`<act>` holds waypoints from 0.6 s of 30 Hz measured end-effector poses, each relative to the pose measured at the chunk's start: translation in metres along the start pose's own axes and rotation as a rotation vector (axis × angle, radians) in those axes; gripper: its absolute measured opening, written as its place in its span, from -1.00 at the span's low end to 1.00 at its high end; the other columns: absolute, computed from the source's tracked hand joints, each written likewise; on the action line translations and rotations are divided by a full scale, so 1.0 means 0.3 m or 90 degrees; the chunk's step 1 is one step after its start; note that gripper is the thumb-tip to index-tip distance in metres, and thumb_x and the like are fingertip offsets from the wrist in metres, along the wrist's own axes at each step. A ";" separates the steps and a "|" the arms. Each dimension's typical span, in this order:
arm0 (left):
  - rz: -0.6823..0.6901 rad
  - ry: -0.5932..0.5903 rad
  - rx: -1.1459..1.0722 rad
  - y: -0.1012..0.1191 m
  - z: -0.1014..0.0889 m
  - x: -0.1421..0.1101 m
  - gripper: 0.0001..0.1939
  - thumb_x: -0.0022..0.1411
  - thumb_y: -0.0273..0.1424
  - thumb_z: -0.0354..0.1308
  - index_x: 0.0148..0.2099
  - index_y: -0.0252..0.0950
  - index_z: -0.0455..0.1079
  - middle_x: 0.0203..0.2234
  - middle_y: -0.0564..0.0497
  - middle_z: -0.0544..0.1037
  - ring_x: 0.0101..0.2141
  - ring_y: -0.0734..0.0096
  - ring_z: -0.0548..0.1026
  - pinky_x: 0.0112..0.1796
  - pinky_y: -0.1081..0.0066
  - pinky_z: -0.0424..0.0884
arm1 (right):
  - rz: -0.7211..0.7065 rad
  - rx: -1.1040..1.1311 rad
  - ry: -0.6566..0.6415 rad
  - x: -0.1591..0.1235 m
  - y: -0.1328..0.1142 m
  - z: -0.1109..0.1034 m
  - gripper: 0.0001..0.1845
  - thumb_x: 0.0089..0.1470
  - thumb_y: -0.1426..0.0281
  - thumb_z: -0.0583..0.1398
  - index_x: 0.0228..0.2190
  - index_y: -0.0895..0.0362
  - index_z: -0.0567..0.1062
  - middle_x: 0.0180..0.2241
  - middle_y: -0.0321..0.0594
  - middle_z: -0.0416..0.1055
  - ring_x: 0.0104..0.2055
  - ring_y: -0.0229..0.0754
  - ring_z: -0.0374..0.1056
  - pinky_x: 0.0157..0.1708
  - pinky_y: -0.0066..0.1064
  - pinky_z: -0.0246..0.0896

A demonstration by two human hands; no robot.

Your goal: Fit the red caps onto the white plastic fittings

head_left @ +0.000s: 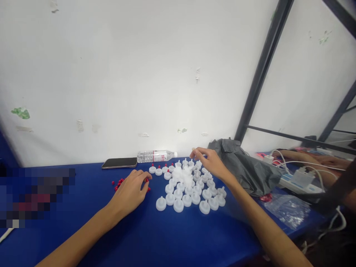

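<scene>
On the blue table, several white plastic caps with pointed nozzles (178, 205) stand nozzle-up in a loose group; a few at the back left carry small red tips (166, 165). My left hand (130, 191) is at the left of the group, over a scatter of small red tips (119, 182). Its thumb and forefinger close around one red tip (146, 180). My right hand (210, 161) is raised over the back right of the caps, thumb and fingers pinched together. What they hold, if anything, is too small to make out. White fluffy material (183, 175) lies on the middle caps.
A phone (119, 163) and a water bottle on its side (155, 156) lie along the wall. To the right are a dark plastic bag (244, 167), a clear bag (289, 209), a power strip (302, 181) with cables, and another person's arm (314, 163) beyond the metal frame.
</scene>
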State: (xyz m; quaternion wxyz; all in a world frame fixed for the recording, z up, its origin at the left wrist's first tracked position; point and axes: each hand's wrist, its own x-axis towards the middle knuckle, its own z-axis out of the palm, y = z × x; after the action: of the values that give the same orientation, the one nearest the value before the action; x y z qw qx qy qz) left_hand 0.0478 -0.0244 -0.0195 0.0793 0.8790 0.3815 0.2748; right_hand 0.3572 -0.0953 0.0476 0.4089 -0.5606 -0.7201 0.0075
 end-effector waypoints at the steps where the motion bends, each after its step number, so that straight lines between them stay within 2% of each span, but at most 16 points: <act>1: 0.003 -0.001 -0.002 0.000 0.000 -0.001 -0.75 0.31 -0.36 -0.05 -0.15 -0.16 0.47 -0.24 -0.05 0.57 -0.11 0.10 0.46 -0.11 0.17 0.39 | -0.003 -0.004 0.000 0.000 0.005 0.005 -0.48 0.39 0.11 -0.08 -0.36 0.08 0.55 -0.30 -0.26 0.58 -0.21 -0.14 0.47 -0.20 -0.36 0.24; 4: 0.016 -0.010 -0.007 0.002 0.001 -0.003 -0.75 0.31 -0.37 -0.04 -0.17 -0.18 0.48 -0.26 -0.06 0.56 -0.13 0.10 0.44 -0.12 0.16 0.39 | -0.019 -0.020 -0.024 0.000 0.037 0.028 -0.49 0.41 0.15 -0.12 -0.26 0.07 0.53 -0.22 -0.24 0.57 -0.14 -0.12 0.45 -0.09 -0.32 0.25; 9: 0.058 -0.030 -0.014 0.003 0.018 -0.011 -0.78 0.32 -0.36 0.00 -0.20 -0.19 0.49 -0.24 -0.07 0.54 -0.16 0.12 0.43 -0.10 0.14 0.38 | -0.047 -0.060 -0.088 0.011 0.116 0.075 -0.64 0.38 0.27 -0.05 -0.04 0.08 0.48 -0.07 -0.13 0.53 0.00 -0.04 0.40 0.08 -0.12 0.21; 12: 0.070 -0.029 -0.009 -0.004 0.035 -0.017 -0.81 0.31 -0.39 0.03 -0.22 -0.19 0.49 -0.24 -0.06 0.53 -0.17 0.13 0.41 -0.10 0.13 0.38 | -0.082 -0.054 -0.158 0.030 0.130 0.087 -0.65 0.33 0.38 0.00 0.01 0.06 0.49 0.00 -0.09 0.51 0.07 -0.01 0.37 0.12 -0.04 0.21; 15: 0.070 -0.028 -0.004 -0.014 0.048 -0.022 -0.81 0.30 -0.44 0.03 -0.20 -0.18 0.48 -0.23 -0.05 0.52 -0.16 0.15 0.41 -0.09 0.13 0.37 | -0.132 -0.015 -0.270 0.061 0.111 0.080 -0.59 0.21 0.50 0.06 0.02 0.00 0.52 0.04 -0.14 0.50 0.08 -0.05 0.40 0.07 -0.11 0.31; 18: 0.067 -0.024 0.001 -0.020 0.050 -0.024 -0.82 0.30 -0.44 0.03 -0.19 -0.18 0.47 -0.22 -0.05 0.50 -0.15 0.15 0.40 -0.08 0.13 0.37 | -0.170 0.041 -0.376 0.101 0.090 0.076 -0.43 0.08 0.56 0.12 0.10 -0.04 0.46 0.12 -0.15 0.45 0.08 -0.08 0.43 -0.06 -0.23 0.42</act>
State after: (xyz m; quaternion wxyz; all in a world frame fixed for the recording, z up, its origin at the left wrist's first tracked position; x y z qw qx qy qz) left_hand 0.0482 -0.0244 -0.0374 0.0715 0.9031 0.3332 0.2615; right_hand 0.3642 -0.0504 0.0374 0.1976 -0.4212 -0.8742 0.1389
